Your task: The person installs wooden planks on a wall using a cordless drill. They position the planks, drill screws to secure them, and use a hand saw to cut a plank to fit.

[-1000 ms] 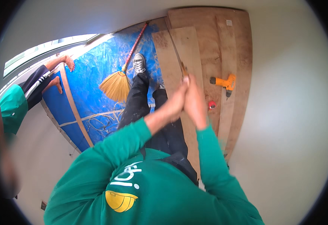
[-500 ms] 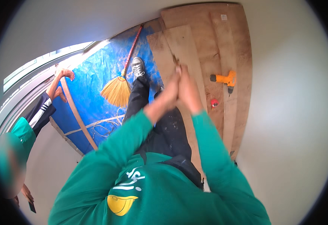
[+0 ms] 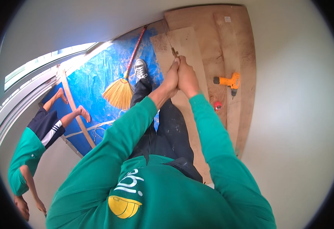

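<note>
My left hand (image 3: pixel 170 81) and my right hand (image 3: pixel 188 78) are held together in front of me, above the plywood, fingers closed. From between their fingertips sticks out a slim brownish tool (image 3: pixel 175 52) with a thin pointed front; its rear part is hidden by my hands, so I cannot tell its kind. Beneath it lies a pale plywood sheet (image 3: pixel 191 49). To the right, on the browner boards (image 3: pixel 212 57), rest an orange cordless drill (image 3: pixel 228 81) and a small red object (image 3: pixel 217 105).
A straw broom (image 3: pixel 119 91) with a red handle lies on the blue sheet (image 3: pixel 88 76), left of my foot (image 3: pixel 140 69). A wooden strip (image 3: pixel 73 101) crosses the sheet. Another person (image 3: pixel 35 141) in green stands barefoot at the left, by the window. A pale wall (image 3: pixel 289 95) rises at the right.
My joined hands have shifted slightly left and are less blurred, with the tool tip showing more clearly. The other person has stepped, legs now apart, and leans differently.
</note>
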The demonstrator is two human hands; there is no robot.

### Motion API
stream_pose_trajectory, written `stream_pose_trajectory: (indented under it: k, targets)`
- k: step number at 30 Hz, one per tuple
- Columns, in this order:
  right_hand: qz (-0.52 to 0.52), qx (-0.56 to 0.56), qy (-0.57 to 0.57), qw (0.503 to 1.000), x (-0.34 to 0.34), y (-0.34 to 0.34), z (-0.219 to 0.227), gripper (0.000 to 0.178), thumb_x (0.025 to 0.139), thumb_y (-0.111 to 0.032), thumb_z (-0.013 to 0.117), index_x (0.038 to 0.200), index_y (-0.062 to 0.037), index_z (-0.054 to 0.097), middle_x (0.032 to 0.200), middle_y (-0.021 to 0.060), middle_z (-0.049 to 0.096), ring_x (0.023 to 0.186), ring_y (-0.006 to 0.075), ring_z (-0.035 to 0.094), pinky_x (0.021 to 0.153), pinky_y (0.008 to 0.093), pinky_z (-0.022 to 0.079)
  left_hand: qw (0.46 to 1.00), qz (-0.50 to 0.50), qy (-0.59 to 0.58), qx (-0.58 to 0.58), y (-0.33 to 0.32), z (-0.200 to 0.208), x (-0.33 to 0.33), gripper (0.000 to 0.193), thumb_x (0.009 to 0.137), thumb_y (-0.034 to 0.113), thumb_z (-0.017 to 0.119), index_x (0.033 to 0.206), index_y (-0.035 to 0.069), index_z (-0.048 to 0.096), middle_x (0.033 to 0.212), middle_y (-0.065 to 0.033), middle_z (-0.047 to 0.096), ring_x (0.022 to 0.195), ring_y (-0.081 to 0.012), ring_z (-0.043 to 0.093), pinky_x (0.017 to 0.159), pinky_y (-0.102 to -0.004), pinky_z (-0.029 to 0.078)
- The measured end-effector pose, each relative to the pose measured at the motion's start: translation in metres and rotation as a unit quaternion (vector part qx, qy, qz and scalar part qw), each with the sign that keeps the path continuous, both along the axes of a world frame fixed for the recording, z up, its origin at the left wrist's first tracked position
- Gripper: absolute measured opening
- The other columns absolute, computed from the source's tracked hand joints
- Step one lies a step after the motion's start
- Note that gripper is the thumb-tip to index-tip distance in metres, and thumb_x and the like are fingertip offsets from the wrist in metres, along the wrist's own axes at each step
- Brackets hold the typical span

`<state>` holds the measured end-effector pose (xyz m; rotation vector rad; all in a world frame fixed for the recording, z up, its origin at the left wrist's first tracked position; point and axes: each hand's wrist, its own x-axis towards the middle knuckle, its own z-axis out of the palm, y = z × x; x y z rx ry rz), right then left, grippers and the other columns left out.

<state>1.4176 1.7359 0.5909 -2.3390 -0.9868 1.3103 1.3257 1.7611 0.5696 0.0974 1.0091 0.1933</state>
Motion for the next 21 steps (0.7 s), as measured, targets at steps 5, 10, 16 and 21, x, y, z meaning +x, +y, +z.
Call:
stream_pose_trajectory:
  k: [5, 10, 16, 21]
  targets:
    - [-0.002, -0.041, -0.007, 0.999, -0.001, -0.008, 0.039, 0.039, 0.119, -0.035, 0.04, 0.143, -0.0066, 0.052, 0.103, 0.0367, 0.074, 0.095, 0.0571, 0.072, 0.077, 0.0662, 0.054, 0.998, 0.009, 0.064, 0.005, -0.023, 0.042, 0.003, 0.064, 0.119, 0.057, 0.042, 0.161, 0.008, 0.05, 0.162, -0.0116, 0.057, 0.15, -0.0227, 0.052, 0.127, -0.0416, 0.04]
    - [0.0, 0.011, -0.001, 1.0, -0.001, 0.014, -0.009, 0.037, 0.118, -0.03, 0.042, 0.143, -0.0036, 0.052, 0.1, 0.0362, 0.074, 0.095, 0.058, 0.072, 0.078, 0.0678, 0.053, 0.999, -0.013, 0.012, -0.038, -0.001, -0.019, -0.004, 0.065, 0.119, 0.057, 0.039, 0.158, 0.007, 0.053, 0.155, -0.0153, 0.063, 0.14, -0.0267, 0.062, 0.119, -0.0453, 0.049]
    - [-0.017, 0.007, -0.026, 1.0, -0.008, -0.005, 0.035, 0.032, 0.116, -0.025, 0.046, 0.138, -0.003, 0.053, 0.102, 0.0357, 0.074, 0.096, 0.056, 0.073, 0.077, 0.0638, 0.055, 0.996, -0.03, 0.072, 0.037, -0.014, 0.041, -0.004, 0.072, 0.119, 0.059, 0.041, 0.168, 0.007, 0.043, 0.165, -0.0158, 0.055, 0.15, -0.0274, 0.054, 0.125, -0.0461, 0.043]
    - [-0.017, 0.029, 0.005, 0.999, -0.003, 0.012, -0.001, 0.032, 0.117, -0.028, 0.045, 0.137, -0.0042, 0.053, 0.106, 0.0362, 0.074, 0.101, 0.0574, 0.072, 0.082, 0.0639, 0.055, 0.999, -0.027, 0.018, -0.011, 0.005, 0.0, -0.001, 0.071, 0.118, 0.063, 0.04, 0.166, 0.011, 0.045, 0.161, -0.0149, 0.057, 0.148, -0.0269, 0.055, 0.124, -0.047, 0.043]
